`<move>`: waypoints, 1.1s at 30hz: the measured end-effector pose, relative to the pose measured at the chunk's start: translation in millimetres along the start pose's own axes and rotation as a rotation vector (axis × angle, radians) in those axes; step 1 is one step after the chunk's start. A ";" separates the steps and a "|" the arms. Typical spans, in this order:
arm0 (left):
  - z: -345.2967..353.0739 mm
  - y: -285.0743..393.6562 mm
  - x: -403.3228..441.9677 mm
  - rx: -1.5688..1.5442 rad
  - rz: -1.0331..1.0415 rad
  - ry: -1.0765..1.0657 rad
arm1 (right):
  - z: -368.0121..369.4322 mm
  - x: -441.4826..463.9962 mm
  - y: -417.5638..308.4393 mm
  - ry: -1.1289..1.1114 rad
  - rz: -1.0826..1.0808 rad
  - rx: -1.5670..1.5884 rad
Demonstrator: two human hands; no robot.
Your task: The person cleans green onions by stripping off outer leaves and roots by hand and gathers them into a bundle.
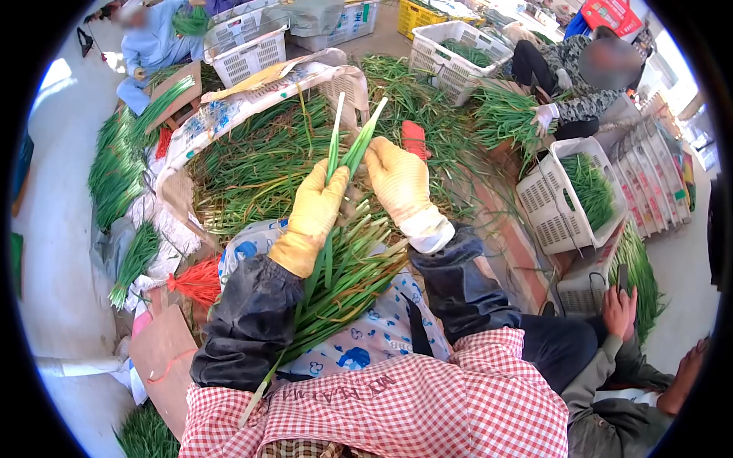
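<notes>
At 6 o'clock, nearest, is the red-and-white checked garment (366,404); just above it, towards 7, a loose heap of green stalks (347,278) lies over the blue-printed cloth (343,353) on the lap, some leaves browned.

Around the centre, both hands wear yellowish gloves; the left hand (311,217) is closed round a few pale-ended stalks (356,156), their white ends up at 12 o'clock and spread in a narrow V; the right hand (401,183) is bent in just beside them, thumb and fingertips drawn together at the right-hand stalk; whether they pinch it, I cannot tell. The step in hand looks like close work on these few stalks, apart from the heap; as I judge it, such slim stalks call for a steady left hold and a light right touch, since a hard squeeze could bruise or bend them.

At 8 to 9 o'clock lies a bunch of red strands (197,281); at 10, a large pale basket (174,195) holds a tangle of greens (259,164); at 1, a red object (413,139) rests among more leaves.

Farther out, a white crate (548,206) at 3 o'clock holds greens; a person in patterned sleeves (584,107) sits at 2, gloved, by a green pile (504,114); another person, in blue (156,46), is between 10 and 11.
</notes>
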State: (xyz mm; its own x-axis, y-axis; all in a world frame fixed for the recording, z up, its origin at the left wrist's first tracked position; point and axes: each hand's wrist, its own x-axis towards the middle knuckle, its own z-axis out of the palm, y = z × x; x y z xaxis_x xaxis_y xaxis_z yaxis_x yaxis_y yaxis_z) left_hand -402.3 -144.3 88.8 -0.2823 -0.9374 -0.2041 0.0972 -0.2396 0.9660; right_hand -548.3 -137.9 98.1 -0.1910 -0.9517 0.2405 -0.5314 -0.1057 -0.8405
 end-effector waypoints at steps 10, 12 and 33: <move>6.7 -20.5 11.9 -0.075 0.132 0.159 | 3.2 -4.9 -7.5 0.018 -0.340 -0.565; 5.2 -20.6 9.0 -0.096 0.113 0.172 | 7.1 -8.2 -8.0 0.015 -0.370 -0.561; -26.9 25.6 -2.2 0.376 -0.061 -0.332 | -77.1 63.5 9.9 -0.047 -0.268 0.918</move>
State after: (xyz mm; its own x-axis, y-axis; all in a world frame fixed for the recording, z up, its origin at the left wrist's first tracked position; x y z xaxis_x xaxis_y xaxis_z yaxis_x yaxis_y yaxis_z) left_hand -373.5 -155.2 109.7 -0.5713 -0.7788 -0.2592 -0.2623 -0.1259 0.9567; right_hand -629.3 -177.1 142.5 -0.1136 -0.8716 0.4769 0.3051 -0.4874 -0.8181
